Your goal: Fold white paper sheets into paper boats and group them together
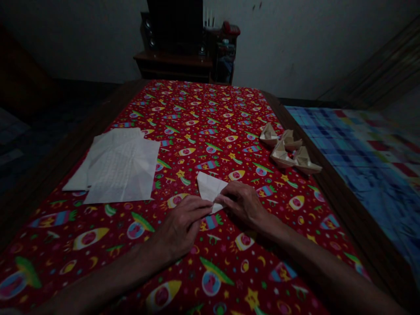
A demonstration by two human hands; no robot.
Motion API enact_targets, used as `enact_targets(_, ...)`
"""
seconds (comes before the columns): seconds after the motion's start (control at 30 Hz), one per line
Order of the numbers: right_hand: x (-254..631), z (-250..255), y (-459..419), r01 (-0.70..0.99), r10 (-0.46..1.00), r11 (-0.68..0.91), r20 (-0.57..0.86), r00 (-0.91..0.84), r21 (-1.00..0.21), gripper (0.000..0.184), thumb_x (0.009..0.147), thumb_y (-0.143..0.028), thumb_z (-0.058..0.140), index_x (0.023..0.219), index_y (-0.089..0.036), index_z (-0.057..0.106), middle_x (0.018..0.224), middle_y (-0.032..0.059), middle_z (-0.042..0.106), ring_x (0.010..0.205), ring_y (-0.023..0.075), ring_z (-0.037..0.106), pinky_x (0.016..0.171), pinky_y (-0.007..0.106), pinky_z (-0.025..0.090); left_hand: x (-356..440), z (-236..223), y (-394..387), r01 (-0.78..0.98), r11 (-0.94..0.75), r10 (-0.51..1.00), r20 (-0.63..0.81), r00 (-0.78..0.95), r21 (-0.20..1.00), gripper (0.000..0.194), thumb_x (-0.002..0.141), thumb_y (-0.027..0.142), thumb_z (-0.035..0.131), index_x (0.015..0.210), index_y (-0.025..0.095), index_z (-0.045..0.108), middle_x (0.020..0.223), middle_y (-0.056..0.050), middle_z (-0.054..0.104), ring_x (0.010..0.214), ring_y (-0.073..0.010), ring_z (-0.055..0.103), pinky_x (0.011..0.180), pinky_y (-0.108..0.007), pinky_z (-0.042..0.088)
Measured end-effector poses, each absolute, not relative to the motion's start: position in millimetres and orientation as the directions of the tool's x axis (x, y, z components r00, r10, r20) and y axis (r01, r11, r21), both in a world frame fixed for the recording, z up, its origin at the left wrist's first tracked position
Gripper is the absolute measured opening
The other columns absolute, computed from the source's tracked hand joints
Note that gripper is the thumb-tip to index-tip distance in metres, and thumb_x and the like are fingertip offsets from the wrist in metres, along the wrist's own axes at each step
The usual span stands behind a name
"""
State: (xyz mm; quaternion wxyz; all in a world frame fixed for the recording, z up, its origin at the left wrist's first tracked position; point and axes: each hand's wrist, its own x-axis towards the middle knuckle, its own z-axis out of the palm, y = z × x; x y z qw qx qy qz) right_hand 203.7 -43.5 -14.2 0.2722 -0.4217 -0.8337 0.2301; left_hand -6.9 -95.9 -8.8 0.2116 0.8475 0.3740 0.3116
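A small folded piece of white paper (209, 186) lies on the red patterned cloth (203, 127) in front of me. My left hand (182, 225) pinches its near edge from the left, fingers pressed together on the paper. From the right, my right hand (242, 203) presses and pinches the same edge with closed fingertips. The two hands almost touch at the fold.
A stack of loose white sheets (120, 166) lies to the left. Several folded paper boats (288, 151) sit at the right edge of the table. A blue checked mat (361, 148) lies to the right. A dark cabinet with speakers (177, 52) stands beyond the far end.
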Motion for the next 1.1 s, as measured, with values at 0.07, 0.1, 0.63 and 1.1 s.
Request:
enact_targets(0.07,204,-14,-44,0.586,0.837,0.523,0.244,-0.49,-0.619,0.021,0.086,-0.034,0.058,0.076,-0.017,0.065,0.071,0.0023,0.062,0.066,0.0125,0.054,0.06,0.023,0.037,-3,-8,-95,0.52,-0.562,0.819,0.342,0.461,0.644,0.018,0.085,0.01,0.049,0.098,0.016,0.06,0.103,-0.007,0.059,0.098,-0.017,0.053,0.085,-0.031,0.045)
enact_targets(0.1,204,-15,-44,0.594,0.841,0.517,0.238,-0.485,-0.616,0.021,0.086,-0.035,0.058,0.076,-0.017,0.065,0.071,0.0022,0.062,0.066,0.0126,0.054,0.06,0.023,0.037,-2,-8,-94,0.528,-0.534,0.837,0.326,0.439,0.66,0.012,0.084,0.014,0.054,0.094,0.016,0.06,0.1,-0.007,0.058,0.095,-0.0169,0.053,0.082,-0.03,0.045)
enact_targets(0.63,201,-16,-45,0.658,0.839,0.541,0.272,-0.472,-0.525,0.023,0.088,-0.033,0.054,0.074,-0.017,0.06,0.068,0.0015,0.059,0.062,0.0124,0.05,0.058,0.024,0.034,10,-10,-84,0.596,-0.409,0.907,0.234,0.351,0.691,0.02,0.082,0.014,0.057,0.063,0.015,0.049,0.08,0.0,0.05,0.07,-0.0106,0.051,0.062,-0.023,0.04)
enact_targets(1.1,198,-15,-45,0.699,0.831,0.557,0.304,-0.466,-0.448,0.022,0.091,-0.035,0.048,0.079,-0.018,0.055,0.075,0.0041,0.055,0.07,0.016,0.048,0.063,0.026,0.035,10,-12,-89,0.668,-0.515,0.855,0.259,0.45,0.537,0.024,0.088,0.016,0.048,0.112,0.02,0.046,0.103,-0.006,0.053,0.098,-0.0207,0.052,0.084,-0.036,0.046)
